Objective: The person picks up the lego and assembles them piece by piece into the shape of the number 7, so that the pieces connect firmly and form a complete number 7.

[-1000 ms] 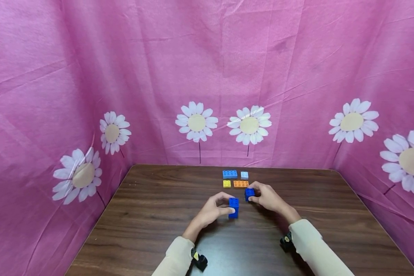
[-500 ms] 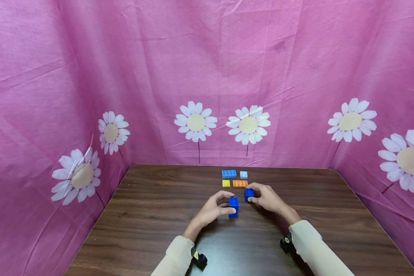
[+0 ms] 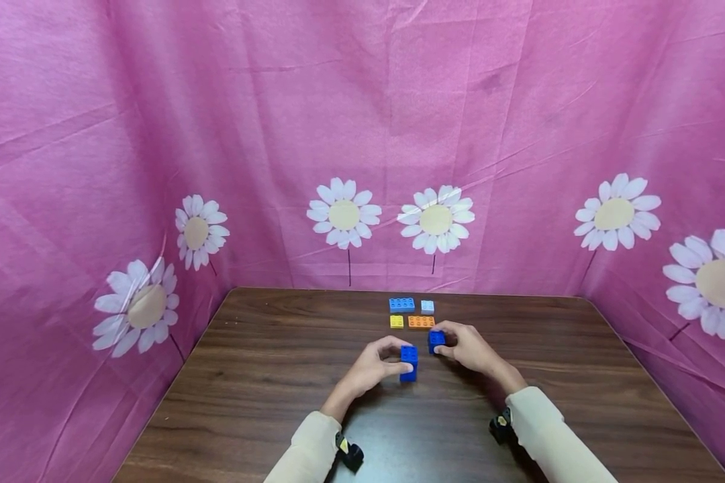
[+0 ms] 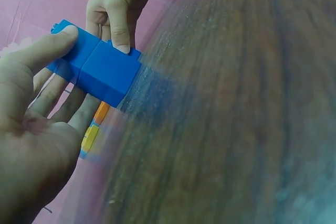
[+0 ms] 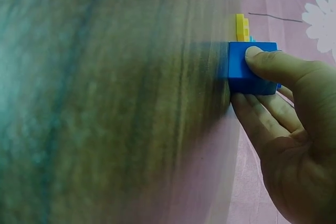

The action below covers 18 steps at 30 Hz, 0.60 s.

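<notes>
My left hand (image 3: 371, 367) grips a stack of two dark blue toy bricks (image 3: 409, 363) between thumb and fingers. The stack (image 4: 94, 64) stands upright on the table, with the thumb on the upper brick. To its right and a bit farther back, my right hand (image 3: 468, 345) pinches a single dark blue brick (image 3: 436, 342). In the right wrist view that brick (image 5: 253, 68) rests on the table, the thumb flat on its near side and fingers on the far side. A small gap lies between the stack and the single brick.
Behind the hands lie a yellow brick (image 3: 396, 322), an orange brick (image 3: 421, 322), a mid-blue brick (image 3: 401, 305) and a light blue brick (image 3: 427, 307). The wooden table (image 3: 266, 362) ends at a pink flowered cloth (image 3: 393, 134).
</notes>
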Motion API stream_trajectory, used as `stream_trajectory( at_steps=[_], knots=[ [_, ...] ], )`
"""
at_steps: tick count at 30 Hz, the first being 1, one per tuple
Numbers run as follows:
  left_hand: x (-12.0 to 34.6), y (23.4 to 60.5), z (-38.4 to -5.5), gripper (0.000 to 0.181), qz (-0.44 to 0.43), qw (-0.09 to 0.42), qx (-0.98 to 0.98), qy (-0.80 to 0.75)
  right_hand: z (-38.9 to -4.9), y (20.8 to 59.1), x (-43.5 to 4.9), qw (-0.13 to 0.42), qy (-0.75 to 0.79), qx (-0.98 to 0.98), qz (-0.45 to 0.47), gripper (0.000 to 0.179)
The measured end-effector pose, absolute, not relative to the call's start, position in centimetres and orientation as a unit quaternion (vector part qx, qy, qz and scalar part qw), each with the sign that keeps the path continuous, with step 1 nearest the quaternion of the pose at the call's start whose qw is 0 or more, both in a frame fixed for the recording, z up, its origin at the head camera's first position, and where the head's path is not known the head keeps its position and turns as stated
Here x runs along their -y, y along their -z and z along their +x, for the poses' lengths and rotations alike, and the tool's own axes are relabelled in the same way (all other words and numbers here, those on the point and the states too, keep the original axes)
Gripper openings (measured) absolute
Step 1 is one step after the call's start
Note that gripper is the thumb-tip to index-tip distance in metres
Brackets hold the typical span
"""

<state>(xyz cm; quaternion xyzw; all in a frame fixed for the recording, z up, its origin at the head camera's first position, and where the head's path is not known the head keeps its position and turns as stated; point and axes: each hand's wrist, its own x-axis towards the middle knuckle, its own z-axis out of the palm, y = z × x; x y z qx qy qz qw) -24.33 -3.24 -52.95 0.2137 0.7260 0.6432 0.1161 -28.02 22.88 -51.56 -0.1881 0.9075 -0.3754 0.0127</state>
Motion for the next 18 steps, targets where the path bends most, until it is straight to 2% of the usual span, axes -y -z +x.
stream_trajectory(
  at_steps=[10,18],
  knots=[
    [3.3,53.2,-24.4,0.033,0.219,0.119,-0.721,-0.647,-28.1,51.5,-23.0,0.021,0.384,-0.906,-0.177,0.035],
    [3.3,53.0,-24.5,0.031,0.221,0.116,-0.727,-0.639,-27.9,50.3,-23.0,-0.007,0.376,-0.907,-0.19,0.033]
  ],
)
